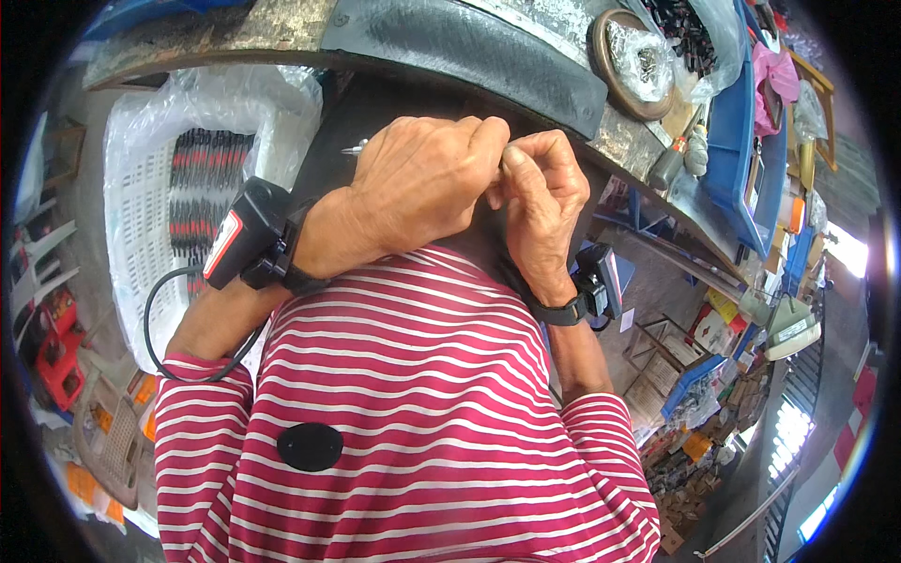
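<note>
My left hand is closed, palm down, over the dark bench edge close to my body. From its far left side pokes the thin silvery tip of a slim thing; the rest is hidden in the fist. My right hand meets it fingertip to fingertip, thumb and index finger pinched together. Whatever small thing is between the fingers is too hidden to name. Beside my left forearm is a white plastic crate lined with clear film. Black-and-red slim parts lie in it in stacked rows.
Ahead stands a worn workbench with a dark padded block. A round brown dish holds a bag of small metal pieces. At right are a dark-handled tool and a blue bin. Red stools stand at left.
</note>
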Motion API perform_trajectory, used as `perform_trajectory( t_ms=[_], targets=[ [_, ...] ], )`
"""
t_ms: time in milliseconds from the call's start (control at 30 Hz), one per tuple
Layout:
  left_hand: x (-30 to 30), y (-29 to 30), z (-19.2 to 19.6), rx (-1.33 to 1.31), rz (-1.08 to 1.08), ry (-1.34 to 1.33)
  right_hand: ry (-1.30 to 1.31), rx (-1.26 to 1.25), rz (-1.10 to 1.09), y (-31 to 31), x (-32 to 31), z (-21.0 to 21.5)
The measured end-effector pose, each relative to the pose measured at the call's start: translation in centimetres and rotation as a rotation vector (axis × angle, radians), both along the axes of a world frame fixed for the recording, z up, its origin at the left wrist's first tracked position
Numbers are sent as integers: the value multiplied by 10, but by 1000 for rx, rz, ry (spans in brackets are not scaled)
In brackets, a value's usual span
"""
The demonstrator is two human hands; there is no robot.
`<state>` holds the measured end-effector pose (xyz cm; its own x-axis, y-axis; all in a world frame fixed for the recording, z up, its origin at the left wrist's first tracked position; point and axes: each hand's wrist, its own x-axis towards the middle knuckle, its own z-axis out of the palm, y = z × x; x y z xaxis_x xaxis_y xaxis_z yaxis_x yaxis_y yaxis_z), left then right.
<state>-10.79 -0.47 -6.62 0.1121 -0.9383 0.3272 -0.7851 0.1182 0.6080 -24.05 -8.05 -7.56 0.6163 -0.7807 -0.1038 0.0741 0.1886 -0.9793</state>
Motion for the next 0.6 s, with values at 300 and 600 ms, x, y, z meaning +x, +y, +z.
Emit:
perform_trajectory(
  t_ms=[300,600],
  targets=[
    [-6,0,-2,60,77,121,146,-326,71,-6,-6,-4],
    [-12,1,1,163,110,253,136,-211,156,-16,-10,-3]
  ],
)
